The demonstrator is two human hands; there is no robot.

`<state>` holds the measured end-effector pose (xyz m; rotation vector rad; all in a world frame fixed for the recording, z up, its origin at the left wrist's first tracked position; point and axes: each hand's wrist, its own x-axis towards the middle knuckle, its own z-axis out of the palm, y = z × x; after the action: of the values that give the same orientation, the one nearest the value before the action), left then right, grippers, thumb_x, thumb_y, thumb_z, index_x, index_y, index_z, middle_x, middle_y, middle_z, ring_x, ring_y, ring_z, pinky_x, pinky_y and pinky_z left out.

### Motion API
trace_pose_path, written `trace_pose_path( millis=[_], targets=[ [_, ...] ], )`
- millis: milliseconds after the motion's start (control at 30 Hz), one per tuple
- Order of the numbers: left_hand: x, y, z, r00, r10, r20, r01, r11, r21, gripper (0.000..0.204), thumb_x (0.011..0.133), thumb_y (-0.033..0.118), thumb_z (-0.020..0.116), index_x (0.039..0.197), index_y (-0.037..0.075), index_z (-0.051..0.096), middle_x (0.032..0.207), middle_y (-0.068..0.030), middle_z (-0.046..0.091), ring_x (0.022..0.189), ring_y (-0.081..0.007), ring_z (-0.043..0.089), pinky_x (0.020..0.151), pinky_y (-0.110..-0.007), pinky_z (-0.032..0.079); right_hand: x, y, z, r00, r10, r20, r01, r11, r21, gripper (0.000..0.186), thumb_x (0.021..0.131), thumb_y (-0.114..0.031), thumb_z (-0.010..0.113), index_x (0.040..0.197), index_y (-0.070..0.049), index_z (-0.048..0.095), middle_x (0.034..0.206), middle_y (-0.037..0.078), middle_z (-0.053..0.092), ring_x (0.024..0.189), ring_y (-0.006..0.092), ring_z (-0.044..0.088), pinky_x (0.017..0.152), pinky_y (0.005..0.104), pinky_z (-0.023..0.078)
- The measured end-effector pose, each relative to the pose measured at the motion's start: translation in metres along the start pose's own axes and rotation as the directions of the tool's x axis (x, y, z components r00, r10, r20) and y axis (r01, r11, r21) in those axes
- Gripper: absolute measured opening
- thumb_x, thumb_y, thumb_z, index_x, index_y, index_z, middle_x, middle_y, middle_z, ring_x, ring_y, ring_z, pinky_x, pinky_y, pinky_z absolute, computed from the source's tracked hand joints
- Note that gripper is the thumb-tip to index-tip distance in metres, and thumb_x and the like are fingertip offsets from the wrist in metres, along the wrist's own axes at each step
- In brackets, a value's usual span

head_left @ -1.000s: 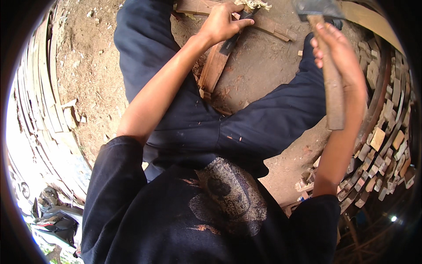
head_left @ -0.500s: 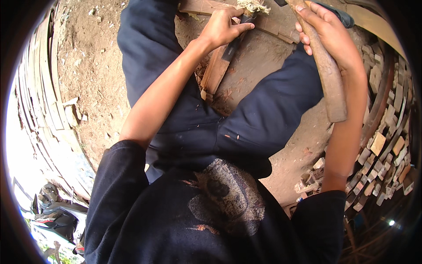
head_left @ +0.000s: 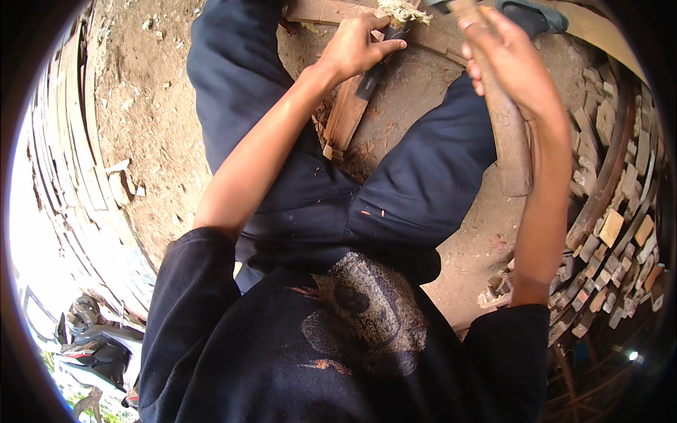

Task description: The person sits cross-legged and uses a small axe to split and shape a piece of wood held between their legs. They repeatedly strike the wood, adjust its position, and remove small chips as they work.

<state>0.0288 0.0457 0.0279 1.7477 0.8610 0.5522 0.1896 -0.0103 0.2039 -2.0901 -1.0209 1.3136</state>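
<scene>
My left hand (head_left: pixel 356 48) grips a dark, upright bar (head_left: pixel 374 74) with a pale, frayed top (head_left: pixel 402 11), its thumb across the bar. The bar stands at a wooden piece (head_left: pixel 342 120) between my legs, near a crosswise plank (head_left: pixel 317 11); its lower contact is hard to make out. My right hand (head_left: pixel 504 63) is closed around the thick wooden handle (head_left: pixel 513 158) of a striking tool, slightly blurred. The tool's dark head (head_left: pixel 438 6) is near the top edge, just right of the frayed top, and partly out of view.
My dark-trousered legs (head_left: pixel 416 176) frame the dirt floor (head_left: pixel 134 106). A dark shoe (head_left: pixel 532 17) is at top right beside a curved board (head_left: pixel 592 25). Stacked wood offcuts (head_left: pixel 610 229) line the right; long slats (head_left: pixel 77 141) run along the left, with a parked motorbike (head_left: pixel 95 345) at lower left.
My right hand and the tool have swung leftward from a second ago, bringing the head closer to the frayed top. My left hand has barely moved.
</scene>
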Motion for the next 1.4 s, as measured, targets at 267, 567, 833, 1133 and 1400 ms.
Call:
trace_pose_path(
  millis=[267, 567, 833, 1133, 1400],
  targets=[
    [0.000, -0.003, 0.001, 1.000, 0.018, 0.011, -0.018, 0.999, -0.037, 0.038, 0.080, 0.033, 0.075, 0.095, -0.001, 0.066, 0.074, -0.0194, 0.066, 0.067, -0.0267, 0.068, 0.066, -0.038, 0.052, 0.009, -0.014, -0.029, 0.998, -0.015, 0.061, 0.013, 0.999, 0.041, 0.052, 0.094, -0.029, 0.058, 0.133, 0.002, 0.041, 0.077, 0.001, 0.053, 0.055, 0.0059, 0.050, 0.043, 0.0207, 0.044],
    [0.000, -0.008, 0.000, 0.999, -0.019, 0.044, 0.017, 0.999, 0.048, 0.042, 0.080, 0.033, 0.076, 0.103, -0.001, 0.068, 0.076, -0.0155, 0.069, 0.065, -0.0181, 0.065, 0.062, -0.034, 0.051, 0.016, 0.008, -0.026, 0.971, 0.142, 0.194, -0.128, 0.988, -0.082, 0.030, 0.095, -0.026, 0.057, 0.112, -0.002, 0.050, 0.077, 0.002, 0.053, 0.053, 0.0059, 0.050, 0.042, 0.0202, 0.043],
    [0.001, 0.002, 0.003, 0.989, -0.119, 0.088, 0.117, 0.993, 0.035, 0.044, 0.079, 0.035, 0.077, 0.103, 0.000, 0.069, 0.079, -0.0176, 0.070, 0.065, -0.0189, 0.066, 0.064, -0.034, 0.052, 0.015, 0.015, -0.007, 0.994, -0.014, -0.109, 0.019, 0.999, 0.040, 0.039, 0.096, -0.026, 0.057, 0.123, 0.000, 0.049, 0.080, 0.003, 0.055, 0.056, 0.0053, 0.051, 0.044, 0.0201, 0.044],
    [-0.001, -0.001, 0.002, 0.994, -0.076, 0.077, 0.069, 0.994, 0.083, 0.042, 0.078, 0.035, 0.077, 0.100, 0.000, 0.070, 0.079, -0.0169, 0.070, 0.067, -0.0216, 0.068, 0.067, -0.035, 0.053, 0.005, -0.024, -0.017, 0.996, -0.058, -0.070, 0.067, 0.989, 0.131, 0.023, 0.098, -0.016, 0.050, 0.113, 0.000, 0.054, 0.075, 0.003, 0.055, 0.055, 0.0097, 0.054, 0.045, 0.0231, 0.047],
    [-0.003, -0.003, 0.004, 0.991, -0.121, 0.050, 0.118, 0.990, 0.073, 0.047, 0.077, 0.037, 0.077, 0.104, 0.000, 0.069, 0.079, -0.0180, 0.070, 0.068, -0.0230, 0.069, 0.068, -0.036, 0.053, 0.023, 0.010, -0.023, 0.972, 0.127, 0.196, -0.120, 0.992, -0.047, 0.037, 0.095, -0.022, 0.057, 0.124, 0.000, 0.049, 0.078, 0.003, 0.057, 0.058, 0.0056, 0.053, 0.046, 0.0217, 0.046]
  ],
)
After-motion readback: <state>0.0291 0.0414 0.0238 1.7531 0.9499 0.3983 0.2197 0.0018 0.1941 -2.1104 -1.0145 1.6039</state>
